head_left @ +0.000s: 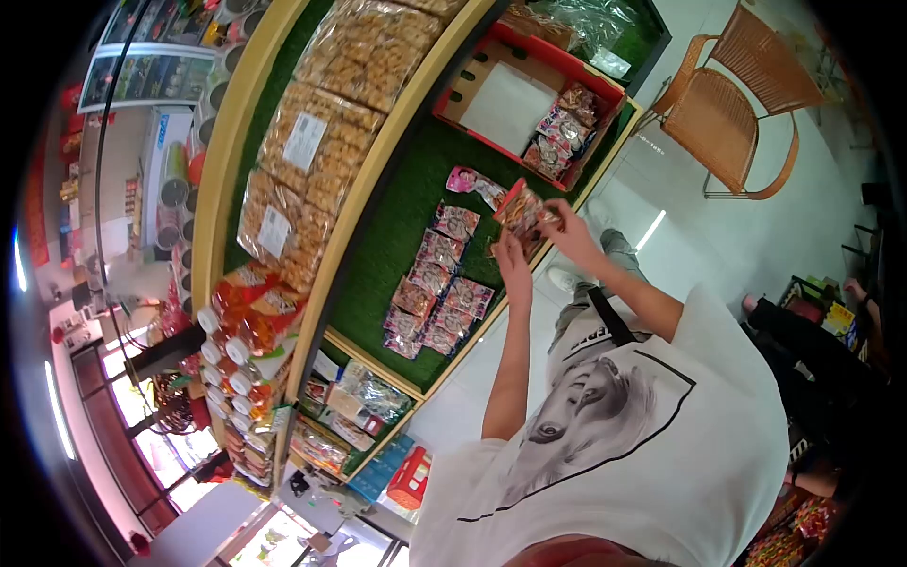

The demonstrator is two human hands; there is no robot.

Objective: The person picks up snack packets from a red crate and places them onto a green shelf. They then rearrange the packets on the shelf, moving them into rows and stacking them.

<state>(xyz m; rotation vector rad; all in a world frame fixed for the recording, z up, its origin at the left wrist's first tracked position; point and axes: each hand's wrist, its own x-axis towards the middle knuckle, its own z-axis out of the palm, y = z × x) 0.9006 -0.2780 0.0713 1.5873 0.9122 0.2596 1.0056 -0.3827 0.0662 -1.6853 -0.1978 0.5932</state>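
Note:
A clear snack packet with a red top is held up over the green-lined shelf. My right hand is closed on its right side. My left hand pinches at its lower edge; part of the packet is hidden by my fingers. Beneath and to the left, several small snack packets lie in two rows on the green turf mat. A pink packet lies just beyond the rows. Further up, a red cardboard box holds more small packets at one end.
Large bags of golden snacks fill the upper shelf, with orange drink bottles beside them. A wooden rim edges the shelf. A wicker chair stands on the tiled floor. Other people's limbs show at the right.

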